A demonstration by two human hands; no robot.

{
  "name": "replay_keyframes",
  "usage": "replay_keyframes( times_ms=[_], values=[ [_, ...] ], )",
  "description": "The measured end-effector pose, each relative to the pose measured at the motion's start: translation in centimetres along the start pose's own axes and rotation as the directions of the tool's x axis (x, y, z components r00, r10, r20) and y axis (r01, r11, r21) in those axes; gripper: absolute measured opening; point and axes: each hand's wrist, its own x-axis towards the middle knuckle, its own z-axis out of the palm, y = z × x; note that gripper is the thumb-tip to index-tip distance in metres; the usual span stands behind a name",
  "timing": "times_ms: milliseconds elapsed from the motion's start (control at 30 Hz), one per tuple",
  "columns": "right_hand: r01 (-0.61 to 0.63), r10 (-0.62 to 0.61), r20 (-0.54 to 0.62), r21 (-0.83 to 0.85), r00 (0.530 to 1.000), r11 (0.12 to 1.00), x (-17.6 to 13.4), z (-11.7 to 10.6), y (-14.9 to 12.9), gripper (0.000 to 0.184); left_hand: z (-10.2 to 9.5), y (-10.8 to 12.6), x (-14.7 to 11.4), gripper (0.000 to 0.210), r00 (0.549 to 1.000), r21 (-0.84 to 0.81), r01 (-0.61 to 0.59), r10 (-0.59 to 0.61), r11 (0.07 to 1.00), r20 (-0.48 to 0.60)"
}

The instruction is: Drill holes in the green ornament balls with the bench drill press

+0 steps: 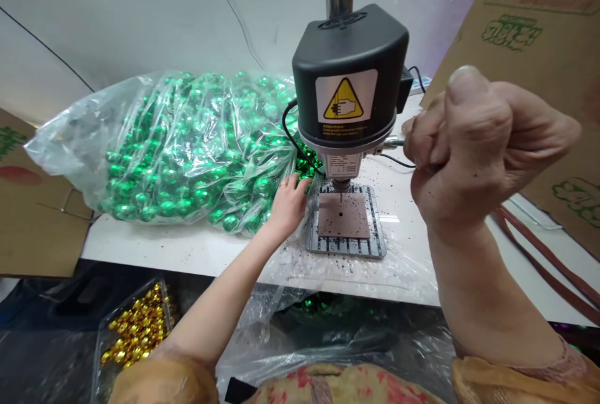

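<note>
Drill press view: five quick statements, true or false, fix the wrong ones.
1. The right hand is closed around the lever. True.
2. The left hand lies on the cardboard box. False: it is at the right end of the bag of green balls.
3. A board lies on the base plate. True.
4. The warning label shows a red circle. False: a yellow triangle.
5. Gold balls are in a clear container. True.

Handle [395, 141] partly out of sight
</note>
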Motion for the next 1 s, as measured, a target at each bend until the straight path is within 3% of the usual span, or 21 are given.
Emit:
replay_keyframes(
  times_ms=[67,133,200,267,333,400,467,533,667,833,1000],
  values=[
    [0.012,-0.012,0.007,-0.005,1.0,1.0,0.0,-0.1,0.1,0.05,1.5,-1.1,2.3,0.054,0.997,0.1,0.016,-0.023,0.995,0.068],
    [0.015,-0.015,0.008,-0.003,1.0,1.0,-0.1,-0.1,0.0,0.05,2.1,-1.7,3.3,0.054,0.996,0.078,0.002,-0.009,0.997,0.084],
    [0.007,-0.007,0.016,0.012,1.0,1.0,-0.1,-0.1,-0.2,0.048,1.7,-1.9,3.4,0.046,1.0,-0.057,0.006,-0.007,0.998,-0.006],
    [-0.014,0.014,0.034,0.025,0.999,1.0,-0.1,0.0,-0.3,0.047,0.7,-1.4,2.7,0.039,0.99,-0.29,0.057,-0.091,0.955,-0.107],
    [-0.03,0.028,0.045,0.038,0.999,0.999,-0.1,0.0,-0.3,0.047,-0.3,-0.4,1.5,0.032,0.973,-0.584,0.157,-0.227,0.797,-0.048],
    [-0.012,0.009,0.037,0.063,0.999,0.998,-0.1,0.0,-0.2,0.047,-0.8,0.9,0.2,0.033,0.946,-0.799,0.297,-0.277,0.523,0.17],
    [0.022,-0.025,0.032,0.085,0.999,0.996,0.0,0.0,0.0,0.047,-0.9,2.1,-0.9,0.039,0.894,-0.856,0.433,-0.252,0.282,0.369],
    [0.027,-0.031,0.04,0.098,0.999,0.995,0.1,-0.1,0.1,0.047,-0.5,2.9,-1.7,0.047,0.854,-0.842,0.507,-0.244,0.184,0.46],
    [-0.011,0.003,0.067,0.115,0.998,0.993,0.1,-0.2,-0.1,0.046,0.8,3.0,-2.1,0.063,0.86,-0.836,0.494,-0.275,0.24,0.429],
    [-0.02,0.012,0.067,0.117,0.998,0.993,0.1,-0.1,-0.3,0.047,2.2,2.5,-2.0,0.058,0.931,-0.836,0.358,-0.231,0.416,0.284],
    [-0.024,0.021,0.067,0.047,0.998,0.999,0.0,-0.2,-0.4,0.049,3.1,3.0,-1.9,0.055,0.944,-0.737,0.33,-0.219,0.589,0.247]
  ],
)
